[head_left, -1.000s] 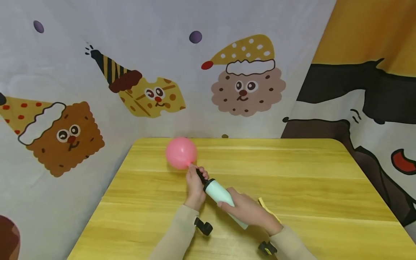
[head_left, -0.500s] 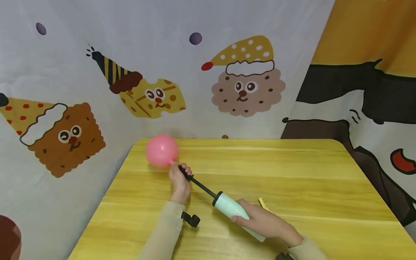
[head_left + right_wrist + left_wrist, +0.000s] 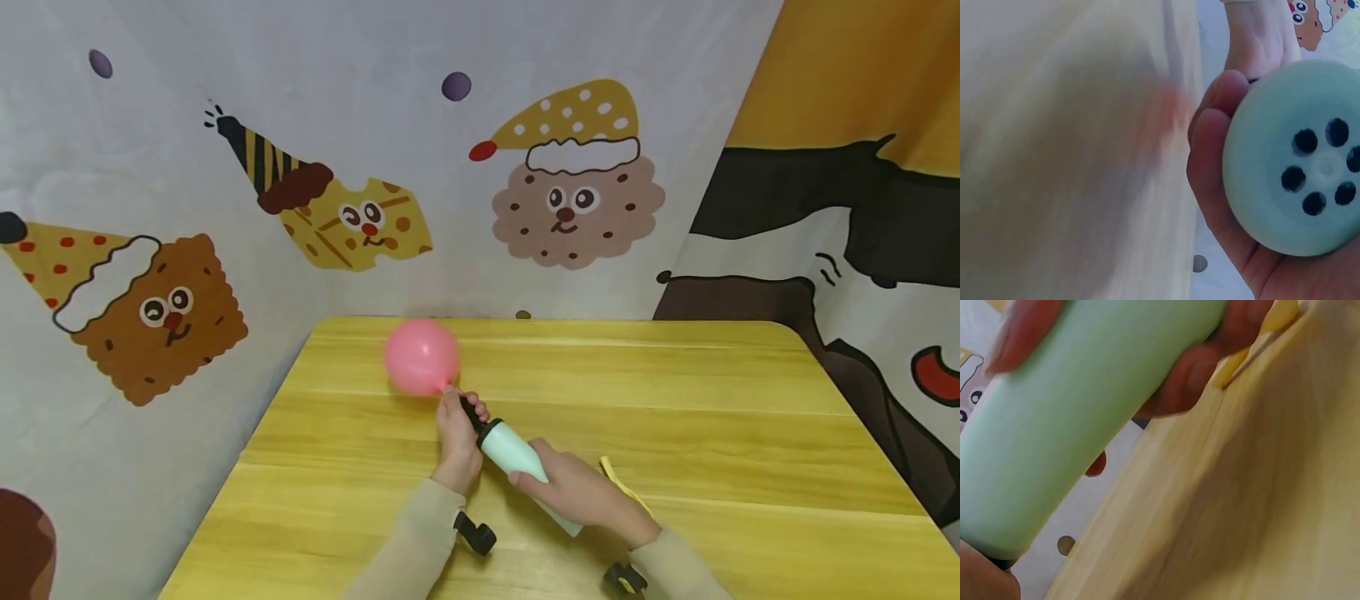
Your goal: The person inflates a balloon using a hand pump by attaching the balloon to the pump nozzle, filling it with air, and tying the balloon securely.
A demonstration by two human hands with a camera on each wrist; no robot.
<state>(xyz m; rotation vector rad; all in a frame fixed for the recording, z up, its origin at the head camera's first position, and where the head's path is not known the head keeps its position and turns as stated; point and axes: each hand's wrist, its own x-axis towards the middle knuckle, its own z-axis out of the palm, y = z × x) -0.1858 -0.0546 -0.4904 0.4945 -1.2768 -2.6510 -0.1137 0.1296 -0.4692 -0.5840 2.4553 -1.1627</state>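
Note:
A round, pink, inflated balloon [image 3: 422, 357] sits over the far left of the table, its neck on the tip of a hand balloon pump. My left hand [image 3: 459, 433] grips the pump's black front end and the balloon's neck. The right hand [image 3: 573, 483] holds the mint green pump [image 3: 513, 454] round its barrel. The barrel is pushed up close to the left hand, with the black rod hidden. In the left wrist view the green barrel [image 3: 1079, 419] fills the upper left. The right wrist view shows the barrel's holed end [image 3: 1291, 162] within curled fingers [image 3: 1210, 156].
A thin yellow item [image 3: 618, 482], perhaps an uninflated balloon, lies partly hidden behind the right hand. The wooden table [image 3: 675, 383] meets a cartoon-printed cloth [image 3: 450, 283] at its back edge. Wrist cameras [image 3: 476, 533] are strapped to both sleeves.
Half a second ago the hands were apart with the black rod drawn out. Now they are close together and the barrel covers the rod. The balloon moved left, then back right.

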